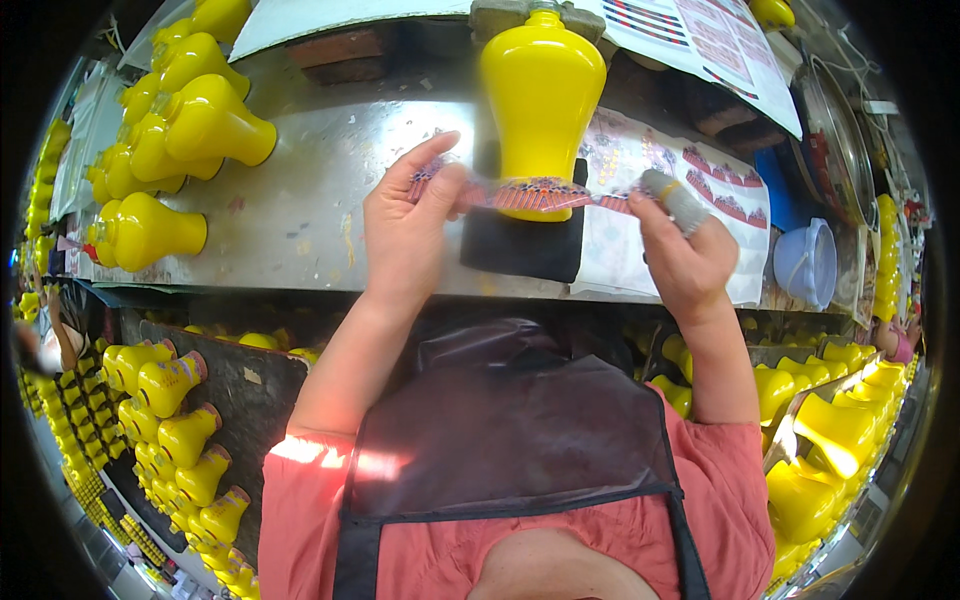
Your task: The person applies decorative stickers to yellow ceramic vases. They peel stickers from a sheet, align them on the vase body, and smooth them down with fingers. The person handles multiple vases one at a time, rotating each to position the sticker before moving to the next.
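A glossy yellow vase (543,90) lies in front of me with its wide base toward me, over a black pad (490,245). A patterned decal strip (540,196) in red and dark blue stretches across the vase near that base. My left hand (415,205) pinches the strip's left end, with the index finger pointing up. My right hand (690,245) grips the right end between thumb and fingers, and a grey wrap (675,200) covers one of its fingers. Whether the strip touches the vase all along I cannot tell.
Several yellow vases (210,120) lie at the left of the metal table (310,200). Printed decal sheets (730,190) lie to the right, near a pale blue bucket (805,262). More vases (185,440) fill racks on both sides below; a brick (345,55) sits behind.
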### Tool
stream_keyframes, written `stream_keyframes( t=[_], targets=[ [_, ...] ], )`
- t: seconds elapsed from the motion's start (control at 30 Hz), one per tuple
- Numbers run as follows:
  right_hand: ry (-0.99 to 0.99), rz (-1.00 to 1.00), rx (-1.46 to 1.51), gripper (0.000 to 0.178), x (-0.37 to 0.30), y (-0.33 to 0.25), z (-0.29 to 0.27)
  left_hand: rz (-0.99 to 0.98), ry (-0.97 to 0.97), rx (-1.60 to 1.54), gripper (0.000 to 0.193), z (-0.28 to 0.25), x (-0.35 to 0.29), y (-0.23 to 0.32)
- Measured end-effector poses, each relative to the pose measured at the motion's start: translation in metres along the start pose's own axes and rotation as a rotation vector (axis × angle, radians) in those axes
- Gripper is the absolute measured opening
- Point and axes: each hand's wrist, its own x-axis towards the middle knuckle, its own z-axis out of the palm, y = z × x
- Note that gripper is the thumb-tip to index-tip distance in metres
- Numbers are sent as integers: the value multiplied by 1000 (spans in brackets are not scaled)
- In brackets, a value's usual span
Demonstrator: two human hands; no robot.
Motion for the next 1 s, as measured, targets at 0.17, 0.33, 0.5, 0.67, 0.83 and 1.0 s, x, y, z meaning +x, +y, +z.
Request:
stream_keyframes(
  t=[0.17, 0.33, 0.5, 0.67, 0.83, 1.0],
  targets=[
    [-31, -17, -14, 38, -22, 4, 23, -218, -24, 47, 33, -7, 8, -13],
    [-307, 218, -54, 34, -16, 10, 27, -292, 15, -105, 34, -17, 15, -21],
    [-306, 768, 693, 26, 26, -1, 18, -348, -44, -254, 39, -17, 13, -11],
    [-364, 573, 572, 20, 59, -35, 18, -251, -33, -189, 64, 2, 6, -3],
    [-488, 673, 653, 22, 73, -41, 10, -55, -106, -53, 87, 13, 1, 2],
    [-376, 434, 623, 23, 78, -43, 2, 282, -193, -5, 83, 8, -6, 17]
  ],
)
